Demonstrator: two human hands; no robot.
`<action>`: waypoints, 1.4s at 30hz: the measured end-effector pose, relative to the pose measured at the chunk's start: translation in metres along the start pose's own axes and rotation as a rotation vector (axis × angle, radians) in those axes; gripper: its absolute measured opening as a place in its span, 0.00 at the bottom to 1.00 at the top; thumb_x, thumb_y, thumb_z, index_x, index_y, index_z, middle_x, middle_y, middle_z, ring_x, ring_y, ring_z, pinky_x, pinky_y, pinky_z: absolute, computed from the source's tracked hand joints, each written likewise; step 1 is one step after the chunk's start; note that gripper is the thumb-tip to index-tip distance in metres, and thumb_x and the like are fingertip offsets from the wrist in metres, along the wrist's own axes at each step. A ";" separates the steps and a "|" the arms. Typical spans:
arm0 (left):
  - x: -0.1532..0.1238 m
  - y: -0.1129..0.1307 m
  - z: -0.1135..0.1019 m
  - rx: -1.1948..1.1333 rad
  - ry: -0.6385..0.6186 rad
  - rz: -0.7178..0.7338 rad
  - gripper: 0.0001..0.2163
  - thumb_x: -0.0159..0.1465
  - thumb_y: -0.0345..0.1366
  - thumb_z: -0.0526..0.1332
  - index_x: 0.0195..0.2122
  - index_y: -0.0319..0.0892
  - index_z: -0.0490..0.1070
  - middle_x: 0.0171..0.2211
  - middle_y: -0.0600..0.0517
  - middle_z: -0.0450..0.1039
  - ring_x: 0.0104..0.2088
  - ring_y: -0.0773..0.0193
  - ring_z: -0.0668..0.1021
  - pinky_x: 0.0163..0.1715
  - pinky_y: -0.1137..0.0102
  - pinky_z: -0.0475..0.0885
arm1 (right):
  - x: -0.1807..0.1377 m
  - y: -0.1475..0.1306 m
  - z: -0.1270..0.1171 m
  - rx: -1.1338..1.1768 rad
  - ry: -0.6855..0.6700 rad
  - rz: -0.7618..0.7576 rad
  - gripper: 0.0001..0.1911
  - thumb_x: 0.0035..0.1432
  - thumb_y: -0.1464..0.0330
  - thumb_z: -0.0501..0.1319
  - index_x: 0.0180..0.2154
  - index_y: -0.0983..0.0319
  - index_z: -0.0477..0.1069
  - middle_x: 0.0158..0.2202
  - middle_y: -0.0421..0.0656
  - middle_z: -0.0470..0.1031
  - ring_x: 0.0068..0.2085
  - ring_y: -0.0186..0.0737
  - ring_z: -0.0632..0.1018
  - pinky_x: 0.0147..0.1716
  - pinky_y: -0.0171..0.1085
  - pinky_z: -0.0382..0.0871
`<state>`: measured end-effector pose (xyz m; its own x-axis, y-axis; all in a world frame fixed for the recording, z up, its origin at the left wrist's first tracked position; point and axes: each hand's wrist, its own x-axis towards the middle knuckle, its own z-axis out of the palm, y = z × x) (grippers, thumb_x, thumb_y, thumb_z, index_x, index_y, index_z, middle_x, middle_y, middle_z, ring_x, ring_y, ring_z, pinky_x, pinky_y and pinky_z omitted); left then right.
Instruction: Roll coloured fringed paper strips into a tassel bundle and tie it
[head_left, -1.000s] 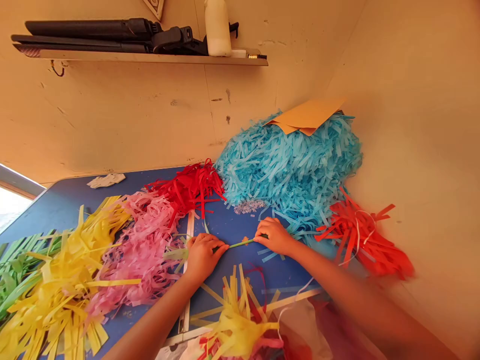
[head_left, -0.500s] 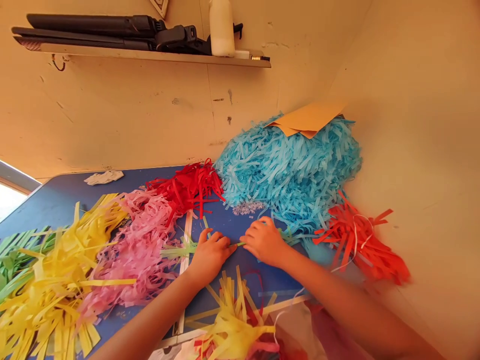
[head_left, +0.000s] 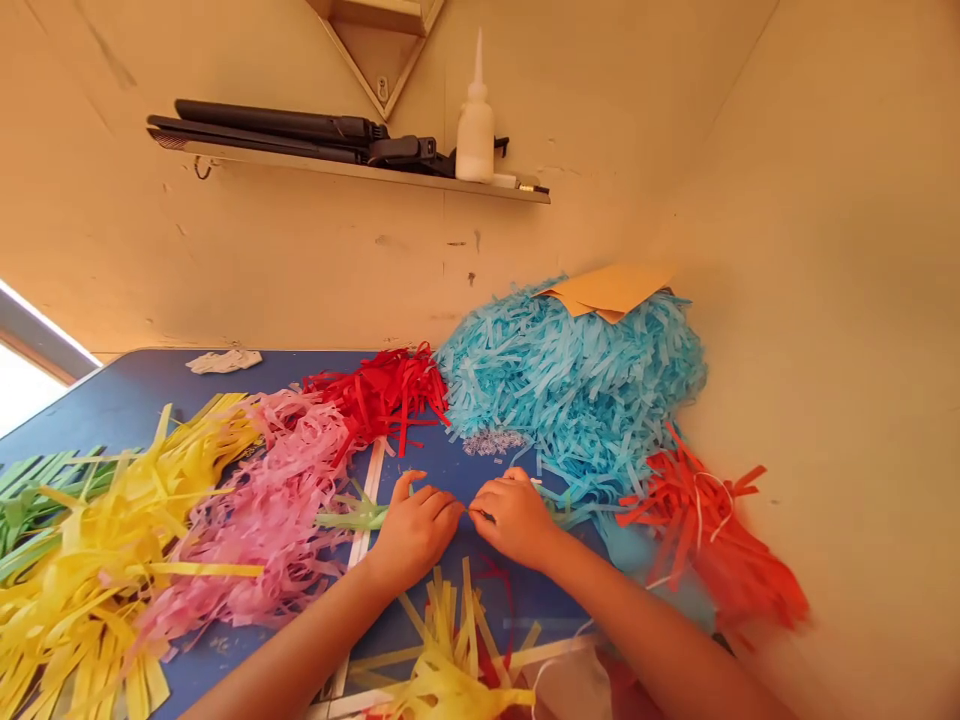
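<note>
One bare left hand (head_left: 416, 530) and one bare right hand (head_left: 517, 518) meet on a light-green fringed tissue-like strip (head_left: 361, 514)

Both hands are held low over a blue, smooth-topped worktop (head_left: 150, 395), fingertips just touching or nearly so. Each grip is pinched closed on the green strip, thumb against fingers; the part between them is hidden by the fingers. Its fringed end sticks out to the left of the left hand, across a pale line on the worktop, and greenish strands show just beyond the right hand.

Left of the hands lie a pink shredded tissue-like heap (head_left: 270, 520), then a yellow fringed heap (head_left: 142, 510), and a green fringed heap (head_left: 45, 500) at the far left edge. Behind, a bright red shredded bundle (head_left: 382, 395) touches a large light-blue shredded mound (head_left: 577, 390), which carries flat orange sheets (head_left: 611, 290). Small silvery scraps (head_left: 493, 441) lie at the mound's foot. An orange-red fringed bundle (head_left: 735, 545) sits to the right of the right hand. Nearest the wearer is a yellow fringed tassel (head_left: 450, 675). On the wall, a narrow shelf (head_left: 315, 167) holds long black objects (head_left: 277, 122) and an upright white nozzle bottle (head_left: 475, 140).
</note>
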<state>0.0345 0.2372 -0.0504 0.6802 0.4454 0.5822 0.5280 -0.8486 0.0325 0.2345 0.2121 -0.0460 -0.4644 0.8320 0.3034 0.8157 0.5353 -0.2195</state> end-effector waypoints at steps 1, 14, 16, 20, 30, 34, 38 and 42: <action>0.002 0.003 -0.013 -0.006 0.039 0.016 0.07 0.68 0.26 0.56 0.39 0.43 0.73 0.33 0.55 0.81 0.32 0.65 0.78 0.56 0.54 0.58 | -0.001 -0.006 -0.010 0.091 0.000 0.047 0.13 0.66 0.72 0.55 0.33 0.61 0.78 0.34 0.41 0.80 0.35 0.37 0.77 0.40 0.39 0.60; 0.002 0.063 -0.082 -0.311 0.411 -0.411 0.05 0.66 0.33 0.61 0.34 0.45 0.76 0.31 0.54 0.79 0.32 0.65 0.81 0.40 0.69 0.75 | -0.002 -0.072 -0.056 1.653 0.023 0.545 0.17 0.41 0.59 0.76 0.22 0.63 0.74 0.19 0.34 0.69 0.19 0.27 0.66 0.20 0.30 0.56; -0.005 0.071 -0.081 -0.377 0.419 -0.511 0.05 0.65 0.34 0.62 0.33 0.45 0.77 0.30 0.53 0.79 0.31 0.65 0.81 0.33 0.73 0.76 | -0.005 -0.082 -0.053 1.699 0.056 0.596 0.18 0.39 0.60 0.77 0.24 0.63 0.72 0.19 0.33 0.70 0.18 0.27 0.68 0.18 0.28 0.55; -0.013 0.077 -0.086 -0.469 0.421 -0.583 0.05 0.64 0.35 0.63 0.34 0.46 0.79 0.32 0.53 0.80 0.32 0.65 0.82 0.33 0.75 0.76 | -0.003 -0.092 -0.052 1.771 0.093 0.583 0.20 0.37 0.63 0.78 0.32 0.62 0.75 0.23 0.33 0.73 0.18 0.28 0.73 0.18 0.27 0.58; -0.028 0.063 -0.086 -0.593 0.354 -0.542 0.04 0.61 0.32 0.65 0.33 0.49 0.79 0.31 0.57 0.79 0.34 0.67 0.81 0.39 0.77 0.74 | 0.000 -0.097 -0.037 1.651 0.148 0.499 0.13 0.43 0.60 0.75 0.25 0.60 0.76 0.25 0.36 0.73 0.21 0.28 0.69 0.20 0.29 0.61; -0.040 0.044 -0.097 -0.705 0.542 -0.903 0.03 0.61 0.38 0.66 0.36 0.49 0.77 0.37 0.55 0.79 0.38 0.66 0.79 0.41 0.77 0.73 | 0.021 -0.021 -0.038 0.598 0.077 0.593 0.07 0.61 0.64 0.62 0.39 0.56 0.79 0.37 0.40 0.78 0.34 0.35 0.77 0.33 0.32 0.69; -0.044 0.026 -0.100 -1.058 0.525 -1.103 0.12 0.62 0.49 0.64 0.36 0.46 0.70 0.24 0.58 0.70 0.25 0.67 0.72 0.30 0.74 0.72 | 0.037 0.058 -0.023 0.289 -0.006 0.691 0.08 0.62 0.73 0.60 0.34 0.61 0.79 0.39 0.46 0.78 0.41 0.42 0.77 0.38 0.35 0.67; -0.041 0.028 -0.083 -1.041 0.286 -1.124 0.17 0.64 0.54 0.60 0.37 0.44 0.69 0.21 0.58 0.65 0.23 0.67 0.69 0.24 0.74 0.67 | 0.038 0.079 0.001 0.159 -0.081 0.696 0.06 0.61 0.73 0.63 0.32 0.61 0.77 0.36 0.44 0.77 0.39 0.42 0.77 0.35 0.34 0.63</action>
<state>-0.0206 0.1713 -0.0053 0.0119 0.9999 -0.0009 0.0262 0.0006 0.9997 0.2805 0.2862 -0.0525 0.1163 0.9929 -0.0247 0.8745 -0.1142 -0.4714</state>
